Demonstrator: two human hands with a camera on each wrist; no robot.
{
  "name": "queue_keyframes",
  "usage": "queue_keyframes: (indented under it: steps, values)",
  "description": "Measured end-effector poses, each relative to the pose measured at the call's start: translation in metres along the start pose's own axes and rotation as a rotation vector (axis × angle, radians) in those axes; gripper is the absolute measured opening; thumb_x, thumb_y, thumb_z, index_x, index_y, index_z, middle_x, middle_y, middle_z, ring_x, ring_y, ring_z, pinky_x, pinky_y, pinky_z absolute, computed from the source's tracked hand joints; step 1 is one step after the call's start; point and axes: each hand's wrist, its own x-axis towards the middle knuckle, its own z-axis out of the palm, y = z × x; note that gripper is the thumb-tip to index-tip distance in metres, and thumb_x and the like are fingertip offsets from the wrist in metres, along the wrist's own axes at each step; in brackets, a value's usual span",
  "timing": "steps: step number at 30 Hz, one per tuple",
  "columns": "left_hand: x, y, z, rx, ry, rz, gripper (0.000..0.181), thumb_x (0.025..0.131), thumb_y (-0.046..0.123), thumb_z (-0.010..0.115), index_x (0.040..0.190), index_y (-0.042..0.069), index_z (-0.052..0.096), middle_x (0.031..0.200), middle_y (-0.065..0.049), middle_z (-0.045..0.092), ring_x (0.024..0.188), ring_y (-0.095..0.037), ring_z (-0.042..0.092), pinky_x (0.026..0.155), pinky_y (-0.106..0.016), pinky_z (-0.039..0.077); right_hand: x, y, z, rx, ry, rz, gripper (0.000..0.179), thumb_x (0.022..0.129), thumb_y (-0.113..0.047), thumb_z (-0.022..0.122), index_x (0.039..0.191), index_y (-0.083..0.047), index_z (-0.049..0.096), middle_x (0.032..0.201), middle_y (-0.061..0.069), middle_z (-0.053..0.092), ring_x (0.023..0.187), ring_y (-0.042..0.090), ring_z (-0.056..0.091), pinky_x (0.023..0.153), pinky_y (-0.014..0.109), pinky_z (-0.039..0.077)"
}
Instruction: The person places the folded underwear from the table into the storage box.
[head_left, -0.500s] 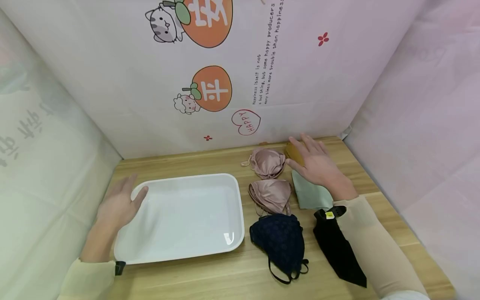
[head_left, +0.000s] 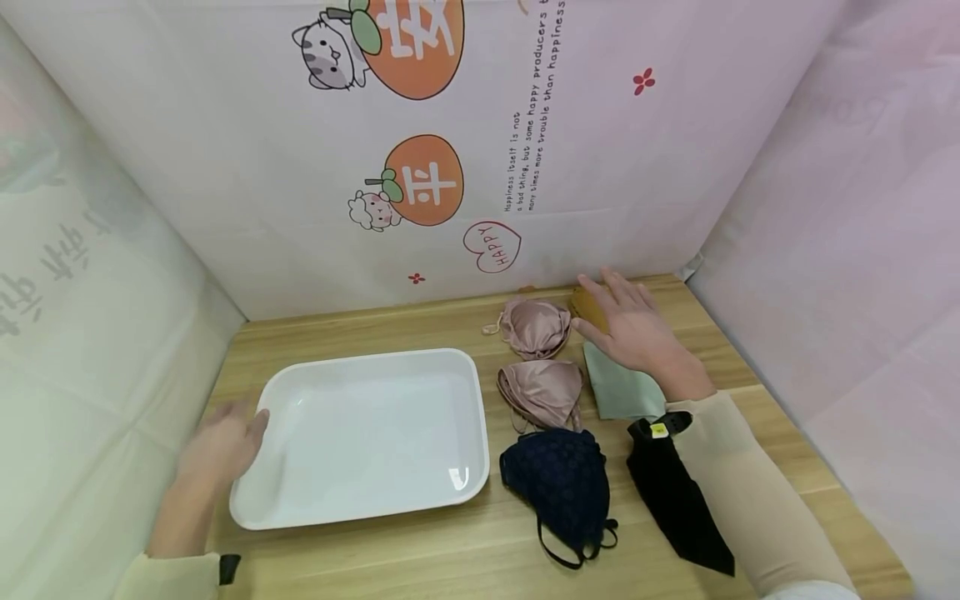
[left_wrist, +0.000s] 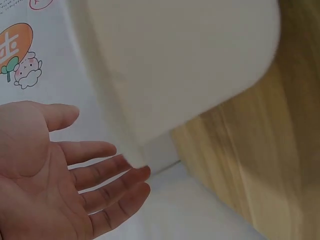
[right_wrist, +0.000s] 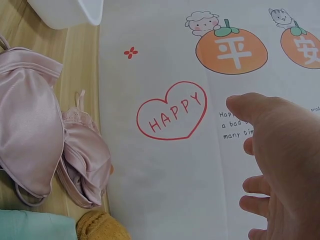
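My left hand is over the left rim of a white rectangular tray, blurred, its fingers spread. In the left wrist view, that palm is turned up with fingers extended and nothing in it, the fingertips overlapping the tray's edge. At the back right, my right hand hovers with straight fingers over a mustard-yellow cloth item, which it partly hides. Just below this hand lies a folded mint-green cloth. Two pink satin bras are to its left, one in front of the other.
A navy bra with loose straps lies nearest me in the middle column. Right of it, a long black cloth item is partly under my right forearm. Printed white sheets wall in the wooden table at the back and sides.
My left hand has shifted toward me and slightly left, along the tray's left side. The right hand and the cloth items stay in place.
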Motion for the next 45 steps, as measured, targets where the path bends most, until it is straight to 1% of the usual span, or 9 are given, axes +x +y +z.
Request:
queue_keyframes:
  steps: [10, 12, 16, 19, 22, 24, 30, 39, 45]
  values:
    - [-0.014, -0.015, 0.018, -0.004, -0.080, -0.046, 0.072, 0.100, 0.049, 0.018, 0.142, -0.008, 0.027, 0.137, -0.040, 0.033, 0.120, -0.062, 0.033, 0.088, -0.073, 0.032, 0.001, 0.000, 0.000, -0.005, -0.012, -0.002, 0.071, 0.094, -0.059, 0.038, 0.151, -0.030, 0.007, 0.158, 0.016, 0.008, 0.142, 0.043, 0.014, 0.113, 0.061, 0.009]
    - [-0.016, -0.017, 0.020, -0.004, -0.081, -0.043, 0.071, 0.100, 0.048, 0.019, 0.141, -0.009, 0.028, 0.135, -0.038, 0.037, 0.118, -0.060, 0.038, 0.087, -0.070, 0.036, 0.001, -0.001, 0.000, -0.004, -0.013, -0.004, 0.071, 0.094, -0.059, 0.037, 0.151, -0.030, 0.007, 0.158, 0.016, 0.008, 0.142, 0.043, 0.015, 0.113, 0.061, 0.009]
    - [-0.021, -0.019, 0.024, -0.015, -0.093, -0.039, 0.067, 0.100, 0.046, 0.020, 0.138, -0.008, 0.032, 0.124, -0.032, 0.052, 0.107, -0.053, 0.052, 0.076, -0.061, 0.046, 0.001, -0.002, 0.000, -0.008, -0.020, -0.006, 0.071, 0.094, -0.058, 0.038, 0.151, -0.029, 0.008, 0.158, 0.017, 0.010, 0.142, 0.043, 0.015, 0.113, 0.061, 0.009]
    - [-0.023, -0.020, 0.025, -0.020, -0.098, -0.038, 0.064, 0.101, 0.044, 0.020, 0.134, -0.009, 0.037, 0.115, -0.031, 0.058, 0.101, -0.051, 0.056, 0.072, -0.057, 0.047, 0.003, -0.002, 0.000, -0.006, -0.025, -0.007, 0.072, 0.094, -0.057, 0.039, 0.152, -0.028, 0.008, 0.157, 0.018, 0.012, 0.142, 0.042, 0.015, 0.113, 0.061, 0.010]
    - [-0.024, -0.021, 0.027, -0.017, -0.104, -0.046, 0.064, 0.101, 0.043, 0.019, 0.129, -0.010, 0.040, 0.115, -0.032, 0.058, 0.102, -0.052, 0.055, 0.075, -0.058, 0.046, 0.006, -0.002, 0.000, 0.000, -0.015, -0.015, 0.072, 0.094, -0.055, 0.042, 0.152, -0.024, 0.012, 0.156, 0.018, 0.016, 0.141, 0.042, 0.018, 0.113, 0.061, 0.012]
    - [-0.025, -0.022, 0.029, -0.020, -0.114, -0.049, 0.066, 0.101, 0.043, 0.018, 0.131, -0.012, 0.038, 0.118, -0.034, 0.056, 0.105, -0.053, 0.053, 0.078, -0.060, 0.045, 0.008, -0.002, 0.002, -0.005, -0.001, -0.020, 0.072, 0.094, -0.055, 0.043, 0.151, -0.021, 0.015, 0.155, 0.018, 0.020, 0.140, 0.042, 0.021, 0.112, 0.060, 0.014]
    - [-0.027, -0.024, 0.034, -0.026, -0.141, -0.090, 0.066, 0.101, 0.043, 0.016, 0.134, -0.011, 0.034, 0.119, -0.036, 0.054, 0.106, -0.054, 0.053, 0.078, -0.060, 0.045, 0.016, 0.000, 0.010, -0.037, 0.013, -0.032, 0.074, 0.092, -0.059, 0.041, 0.149, -0.015, 0.023, 0.148, 0.018, 0.035, 0.135, 0.040, 0.032, 0.111, 0.058, 0.022]
    - [-0.031, -0.025, 0.039, -0.053, -0.130, -0.128, 0.073, 0.099, 0.050, 0.011, 0.136, -0.008, 0.033, 0.121, -0.035, 0.054, 0.104, -0.054, 0.054, 0.073, -0.058, 0.046, 0.030, 0.006, 0.023, -0.072, -0.067, 0.028, 0.081, 0.088, -0.069, 0.033, 0.145, -0.012, 0.034, 0.144, 0.018, 0.042, 0.133, 0.040, 0.035, 0.109, 0.059, 0.026]
    - [-0.032, -0.026, 0.038, -0.087, -0.136, -0.171, 0.078, 0.097, 0.055, 0.006, 0.139, -0.007, 0.032, 0.127, -0.035, 0.050, 0.106, -0.056, 0.051, 0.076, -0.061, 0.045, 0.039, 0.015, 0.038, -0.058, -0.085, 0.047, 0.080, 0.087, -0.068, 0.041, 0.143, -0.010, 0.037, 0.142, 0.018, 0.044, 0.132, 0.039, 0.037, 0.108, 0.058, 0.027]
